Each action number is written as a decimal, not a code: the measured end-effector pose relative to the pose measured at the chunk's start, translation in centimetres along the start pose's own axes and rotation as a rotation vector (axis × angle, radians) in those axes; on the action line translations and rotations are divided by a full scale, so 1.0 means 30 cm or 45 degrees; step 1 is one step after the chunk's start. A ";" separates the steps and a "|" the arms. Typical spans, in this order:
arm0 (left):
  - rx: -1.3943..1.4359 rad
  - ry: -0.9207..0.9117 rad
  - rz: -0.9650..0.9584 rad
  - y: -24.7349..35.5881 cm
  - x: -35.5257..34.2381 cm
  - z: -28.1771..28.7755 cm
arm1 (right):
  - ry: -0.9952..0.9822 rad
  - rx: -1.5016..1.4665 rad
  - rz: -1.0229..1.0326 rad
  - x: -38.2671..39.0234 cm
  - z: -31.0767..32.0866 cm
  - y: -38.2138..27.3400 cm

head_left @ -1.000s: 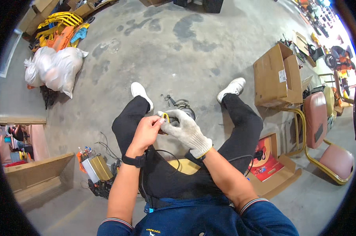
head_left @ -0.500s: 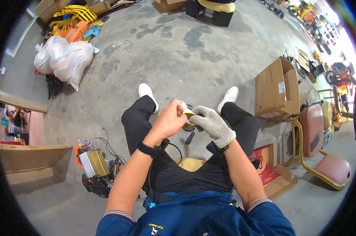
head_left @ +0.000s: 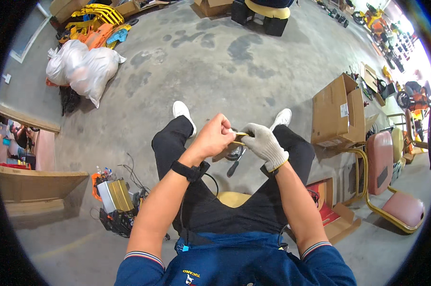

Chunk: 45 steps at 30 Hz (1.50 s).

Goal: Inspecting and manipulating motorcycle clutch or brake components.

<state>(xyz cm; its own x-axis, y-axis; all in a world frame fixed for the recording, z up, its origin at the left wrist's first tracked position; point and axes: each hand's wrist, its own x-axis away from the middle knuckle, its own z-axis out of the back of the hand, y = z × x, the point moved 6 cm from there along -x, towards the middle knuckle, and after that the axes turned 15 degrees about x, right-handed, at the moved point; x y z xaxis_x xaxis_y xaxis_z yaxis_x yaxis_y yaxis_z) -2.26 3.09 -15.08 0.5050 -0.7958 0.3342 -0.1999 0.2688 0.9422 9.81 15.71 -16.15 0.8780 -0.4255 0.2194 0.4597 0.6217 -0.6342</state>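
Note:
My bare left hand (head_left: 213, 136) pinches a small white-and-yellow piece (head_left: 239, 134), too small to name, in front of my lap. My right hand (head_left: 264, 145), in a pale knit glove, has its fingers closed on the piece's other end, a little right of my left. Beyond and below them, on the floor between my feet, is a dark round metal object (head_left: 234, 153), partly hidden by my hands. A black-handled tool (head_left: 232, 169) lies beside it, and a black cable loops by my left wrist.
I sit on a yellow seat (head_left: 233, 200). At left are electronic units with wires (head_left: 120, 195) and white sacks (head_left: 91, 71). At right stand a cardboard box (head_left: 332, 112) and a pink chair (head_left: 378, 164); an open red box (head_left: 327, 212) lies nearer. A black stool (head_left: 272, 24) stands ahead.
Both hands have moved forward and rightward, drawing the yellow piece out between them. The black-handled tool has come into view below them. The whole view has shifted slightly.

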 end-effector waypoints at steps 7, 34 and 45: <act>0.339 -0.060 0.122 -0.089 0.015 -0.021 | -0.024 -0.663 -0.184 0.009 -0.046 0.075; 0.083 0.044 0.201 -0.309 0.018 0.013 | 0.346 -0.167 -0.151 0.133 -0.226 -0.014; -0.679 -0.165 -0.397 -0.130 0.143 -0.087 | 0.326 -0.188 -0.226 0.119 -0.250 0.049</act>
<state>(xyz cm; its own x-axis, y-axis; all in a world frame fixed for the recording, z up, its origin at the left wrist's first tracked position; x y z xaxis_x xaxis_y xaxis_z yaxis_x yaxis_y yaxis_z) 2.88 0.05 -17.26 0.3595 -0.9307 0.0679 0.4035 0.2206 0.8880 12.62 10.19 -21.86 0.7157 -0.6810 0.1546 0.5613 0.4293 -0.7075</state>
